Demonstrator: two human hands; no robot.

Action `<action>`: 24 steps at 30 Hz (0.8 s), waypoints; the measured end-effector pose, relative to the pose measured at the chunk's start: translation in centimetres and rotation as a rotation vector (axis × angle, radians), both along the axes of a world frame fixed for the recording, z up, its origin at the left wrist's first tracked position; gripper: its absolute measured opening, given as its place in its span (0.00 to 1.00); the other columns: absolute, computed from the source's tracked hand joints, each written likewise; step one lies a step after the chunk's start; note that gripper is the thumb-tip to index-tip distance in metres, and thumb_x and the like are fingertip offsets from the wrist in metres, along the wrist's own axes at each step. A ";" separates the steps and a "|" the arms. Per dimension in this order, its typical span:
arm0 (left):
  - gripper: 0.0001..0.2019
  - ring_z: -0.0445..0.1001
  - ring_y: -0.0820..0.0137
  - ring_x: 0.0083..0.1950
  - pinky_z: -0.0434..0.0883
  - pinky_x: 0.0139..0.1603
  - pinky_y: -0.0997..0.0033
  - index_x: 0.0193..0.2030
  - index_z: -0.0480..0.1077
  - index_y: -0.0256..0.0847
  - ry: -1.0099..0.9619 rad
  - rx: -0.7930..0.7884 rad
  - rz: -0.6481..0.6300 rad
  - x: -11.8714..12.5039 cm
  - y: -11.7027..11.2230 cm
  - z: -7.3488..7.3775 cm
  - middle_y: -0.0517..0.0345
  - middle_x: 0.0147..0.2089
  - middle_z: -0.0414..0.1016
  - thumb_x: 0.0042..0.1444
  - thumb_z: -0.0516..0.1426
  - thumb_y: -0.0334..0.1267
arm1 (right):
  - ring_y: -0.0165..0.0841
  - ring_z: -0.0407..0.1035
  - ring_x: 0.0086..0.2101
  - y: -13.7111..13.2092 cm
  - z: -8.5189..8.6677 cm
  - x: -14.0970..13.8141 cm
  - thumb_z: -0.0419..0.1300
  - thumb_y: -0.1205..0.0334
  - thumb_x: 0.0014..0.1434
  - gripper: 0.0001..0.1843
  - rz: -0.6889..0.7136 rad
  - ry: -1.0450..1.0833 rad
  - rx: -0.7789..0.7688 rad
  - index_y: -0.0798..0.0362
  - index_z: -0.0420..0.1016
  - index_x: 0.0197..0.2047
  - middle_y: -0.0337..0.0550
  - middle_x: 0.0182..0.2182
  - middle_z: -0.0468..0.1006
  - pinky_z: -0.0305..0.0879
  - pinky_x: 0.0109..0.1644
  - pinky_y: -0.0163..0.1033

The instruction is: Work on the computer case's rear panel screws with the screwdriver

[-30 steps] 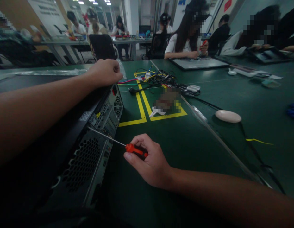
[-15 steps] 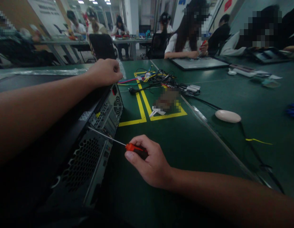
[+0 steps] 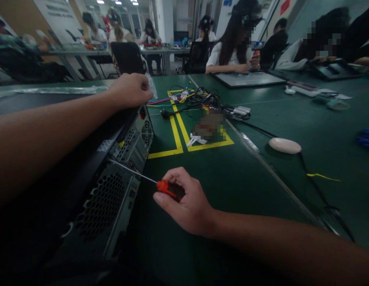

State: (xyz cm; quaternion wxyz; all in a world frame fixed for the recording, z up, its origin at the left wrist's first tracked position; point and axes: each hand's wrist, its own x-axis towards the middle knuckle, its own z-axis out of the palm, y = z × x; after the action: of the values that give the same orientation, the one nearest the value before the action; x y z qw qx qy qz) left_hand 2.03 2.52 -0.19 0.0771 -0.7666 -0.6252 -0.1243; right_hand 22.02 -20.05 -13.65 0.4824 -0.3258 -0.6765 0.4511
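A black desktop computer case (image 3: 105, 206) lies at the left, its metal rear panel with honeycomb vents facing right. My right hand (image 3: 188, 202) is closed round the red and black handle of a screwdriver (image 3: 141, 175). The shaft points left, its tip at the seam of the rear panel near the case's top edge; any screw there is too small to see. My left hand (image 3: 135, 89) rests on the far upper corner of the case with fingers curled in, and whatever they may hold is hidden. My left forearm crosses above the case.
Beyond the case lies a tangle of cables (image 3: 202, 97) on the green table (image 3: 232, 178), beside yellow tape marks (image 3: 178, 135). A white oval object (image 3: 284, 145) sits on a black cord at the right. Co-workers sit behind, one at a flat panel (image 3: 250, 79).
The thumb and fingers of my right hand have shifted slightly round the screwdriver's handle, which shows a little turned. The tip stays at the same seam, and my left hand stays in place.
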 end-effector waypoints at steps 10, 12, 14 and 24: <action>0.17 0.75 0.59 0.51 0.72 0.58 0.60 0.48 0.78 0.35 0.003 -0.005 -0.011 -0.3 0.3 -0.2 0.47 0.46 0.78 0.63 0.54 0.45 | 0.30 0.67 0.29 0.0 0.0 0.0 0.67 0.59 0.65 0.09 -0.007 -0.039 -0.037 0.49 0.71 0.44 0.34 0.32 0.73 0.65 0.33 0.36; 0.17 0.75 0.59 0.51 0.72 0.58 0.59 0.47 0.78 0.35 -0.004 -0.006 -0.013 -0.3 0.2 -0.2 0.48 0.45 0.78 0.63 0.54 0.44 | 0.30 0.67 0.29 0.0 0.0 0.0 0.68 0.59 0.65 0.10 -0.012 -0.042 -0.039 0.49 0.71 0.44 0.34 0.32 0.73 0.65 0.34 0.36; 0.16 0.75 0.59 0.51 0.71 0.59 0.58 0.47 0.78 0.36 -0.013 -0.007 -0.008 -0.2 0.1 -0.1 0.49 0.44 0.77 0.63 0.54 0.44 | 0.30 0.68 0.29 0.0 0.0 0.0 0.68 0.59 0.65 0.10 -0.011 -0.045 -0.039 0.49 0.71 0.43 0.34 0.32 0.73 0.66 0.34 0.36; 0.18 0.76 0.61 0.48 0.72 0.55 0.61 0.47 0.78 0.36 0.027 0.007 -0.017 -0.5 0.6 -0.3 0.48 0.45 0.78 0.62 0.53 0.45 | 0.30 0.69 0.30 0.0 0.3 0.1 0.67 0.58 0.65 0.09 -0.010 -0.077 -0.044 0.50 0.72 0.44 0.35 0.32 0.74 0.65 0.35 0.36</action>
State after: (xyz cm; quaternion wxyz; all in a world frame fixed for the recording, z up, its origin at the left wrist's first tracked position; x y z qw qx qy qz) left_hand 1.53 3.08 -0.45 0.0872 -0.7734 -0.6169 -0.1169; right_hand 22.10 -20.01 -13.31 0.4509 -0.3566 -0.6830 0.4506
